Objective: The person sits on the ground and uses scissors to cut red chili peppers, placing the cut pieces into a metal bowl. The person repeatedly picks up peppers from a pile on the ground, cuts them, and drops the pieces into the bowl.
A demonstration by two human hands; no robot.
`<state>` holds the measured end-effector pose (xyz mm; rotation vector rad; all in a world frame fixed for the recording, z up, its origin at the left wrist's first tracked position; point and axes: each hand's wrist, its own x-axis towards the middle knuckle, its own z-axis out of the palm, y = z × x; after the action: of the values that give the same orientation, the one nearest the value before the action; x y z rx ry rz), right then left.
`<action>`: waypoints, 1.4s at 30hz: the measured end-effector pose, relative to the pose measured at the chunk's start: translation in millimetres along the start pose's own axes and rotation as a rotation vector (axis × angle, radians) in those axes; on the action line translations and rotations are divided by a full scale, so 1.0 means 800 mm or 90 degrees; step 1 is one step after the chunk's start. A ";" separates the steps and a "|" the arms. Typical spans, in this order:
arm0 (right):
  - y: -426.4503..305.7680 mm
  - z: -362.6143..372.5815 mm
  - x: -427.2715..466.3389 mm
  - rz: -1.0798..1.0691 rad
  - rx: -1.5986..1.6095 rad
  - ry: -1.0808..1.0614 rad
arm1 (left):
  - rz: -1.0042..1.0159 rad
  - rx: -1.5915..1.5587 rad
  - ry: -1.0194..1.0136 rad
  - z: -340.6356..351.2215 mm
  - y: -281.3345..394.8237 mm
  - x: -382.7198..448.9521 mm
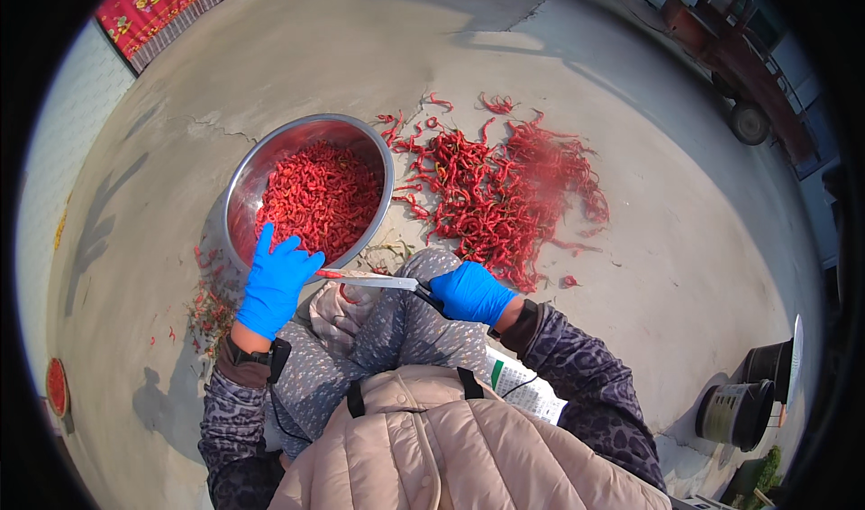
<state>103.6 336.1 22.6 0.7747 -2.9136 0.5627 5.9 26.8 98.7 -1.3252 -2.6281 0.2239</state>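
In a blue glove, my left hand (280,277) pinches a red chili pepper (329,274) at the near rim of a steel basin (233,192). My right hand (473,294), gloved alike, grips the black handles of a pair of scissors (385,281). The blades point left and reach the pepper; whether they have closed on it I cannot tell. Short pieces of cut red chili (324,199) fill the lower part of the basin, which tilts towards me. Right of it, a loose heap of whole red chilies (486,199) lies on the concrete.
Stems and chili scraps (209,307) litter the floor left of my knees. A bowl of red bits (57,388) stands far left. Black buckets (733,412) are at the right, and a three-wheeled cargo vehicle (743,71) is parked at upper right. A red flowered curtain (159,3) hangs at upper left.
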 end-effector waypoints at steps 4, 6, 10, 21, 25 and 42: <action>-0.008 0.003 0.008 0.063 -0.020 -0.052 | -0.096 -0.076 -0.010 0.031 -0.010 -0.029; -0.010 0.009 0.015 0.122 0.000 -0.081 | -0.239 -0.213 -0.017 0.041 -0.014 -0.049; -0.009 0.018 0.031 0.262 0.248 -0.166 | -0.514 -0.723 0.130 0.053 -0.041 -0.076; -0.074 0.069 0.080 0.233 0.882 -0.324 | -0.589 -1.136 0.404 0.092 -0.015 -0.090; -0.087 0.080 0.102 0.310 0.901 -0.258 | -0.657 -1.140 0.361 0.097 0.000 -0.089; -0.100 0.120 0.110 0.292 0.931 -0.255 | -0.813 -1.080 0.327 0.115 0.001 -0.076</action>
<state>68.8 195.4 -26.0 0.1604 -2.4863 2.9394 20.7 -26.2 3.3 0.5579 -2.1686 -2.3178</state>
